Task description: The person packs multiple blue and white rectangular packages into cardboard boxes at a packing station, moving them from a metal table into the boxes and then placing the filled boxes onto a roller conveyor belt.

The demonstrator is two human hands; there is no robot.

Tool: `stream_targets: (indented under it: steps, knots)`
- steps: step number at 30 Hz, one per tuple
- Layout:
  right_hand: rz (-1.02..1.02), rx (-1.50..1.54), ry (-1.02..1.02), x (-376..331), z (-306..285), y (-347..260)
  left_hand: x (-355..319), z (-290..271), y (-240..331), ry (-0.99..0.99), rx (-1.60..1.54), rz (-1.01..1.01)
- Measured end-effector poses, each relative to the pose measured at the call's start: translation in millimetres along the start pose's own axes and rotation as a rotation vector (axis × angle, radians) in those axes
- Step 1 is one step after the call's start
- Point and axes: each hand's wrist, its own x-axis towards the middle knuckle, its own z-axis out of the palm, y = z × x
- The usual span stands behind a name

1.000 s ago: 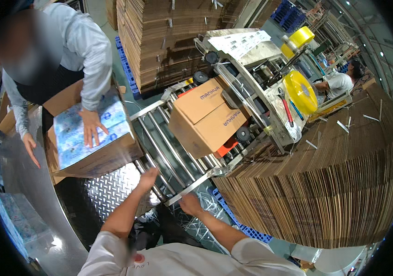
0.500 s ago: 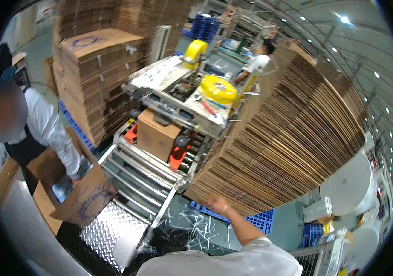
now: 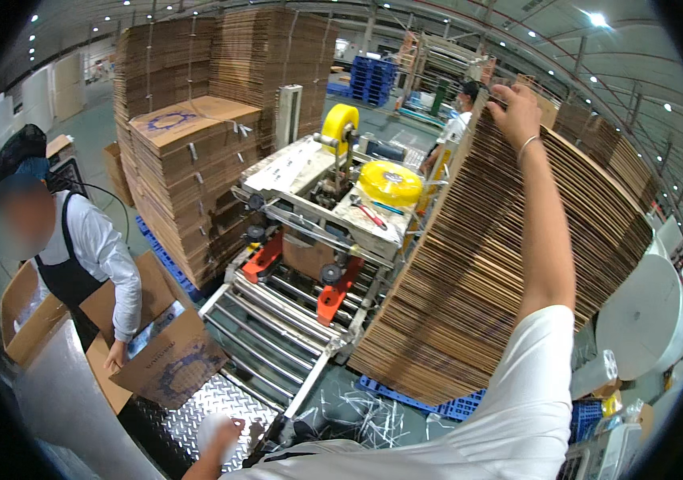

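A tall stack of flattened cardboard boxes (image 3: 469, 264) leans on my right, edges towards me. My right hand (image 3: 516, 116) is raised on an outstretched arm at its top edge, fingers bent over the outermost flattened box. How firmly they grip is hard to see. Low in the view, my left hand (image 3: 225, 438) hovers by the diamond-plate metal step (image 3: 217, 400); blur and a hazy spot hide its fingers. Ahead, a carton (image 3: 308, 254) sits inside the taping machine (image 3: 321, 192), beyond the roller conveyor (image 3: 265, 340).
On the left a co-worker (image 3: 89, 232) reaches into an open carton (image 3: 173, 360) holding packed goods. A yellow tape roll (image 3: 389, 184) lies on the machine. Another cardboard stack (image 3: 189, 176) stands behind. Loose strapping scraps (image 3: 365, 420) litter the floor by a blue pallet (image 3: 421, 398).
My right hand has risen from the stack's lower end to its top edge. My left hand has come into view. The carton sits deeper in the machine. The co-worker's hand has moved lower.
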Motion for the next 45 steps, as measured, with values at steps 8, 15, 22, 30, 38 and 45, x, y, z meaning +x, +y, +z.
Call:
stream_targets:
  steps: [8, 15, 22, 30, 38, 45]
  knots:
    - [-0.239, 0.284, -0.457, 47.9, 9.6, 15.8, -50.9, -15.7, -88.6, 0.047, 0.186, 0.081]
    - [-0.262, 0.164, -0.323, 44.0, -15.2, 30.8, -130.7, -34.8, -19.1, 0.214, -0.286, -0.376]
    - [0.09, -0.232, -0.234, 29.9, -7.4, 30.3, -120.8, -15.0, -65.9, 0.166, -0.518, -0.382]
    - [-0.653, -0.109, 0.603, 4.6, -144.8, -155.5, -57.7, -45.5, -59.4, 0.264, -0.418, -0.226]
    - [-0.928, 0.768, 0.599, -13.7, -253.0, -299.2, -153.2, -145.8, 241.3, 0.622, -0.082, 0.732]
    - [-0.192, 1.204, 0.175, -68.6, -123.5, -295.0, -225.7, -217.7, 199.4, 1.537, 0.184, 0.614]
